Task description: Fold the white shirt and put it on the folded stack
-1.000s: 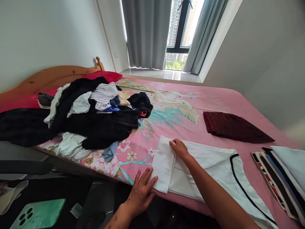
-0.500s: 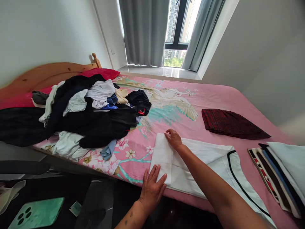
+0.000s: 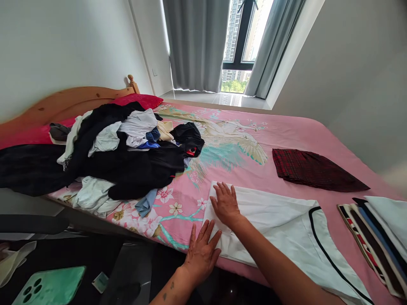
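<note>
Both my left hand [image 3: 202,250] and right hand [image 3: 225,203] press flat, fingers spread, on the white garment [image 3: 273,224] at lower centre, smoothing its fold; next fold needs a pinched edge.

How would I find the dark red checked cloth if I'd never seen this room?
Start at the pink bed. Look to its right half, beyond the white shirt under both hands. The checked cloth lies flat alone there, the only dark red plaid piece.
</note>
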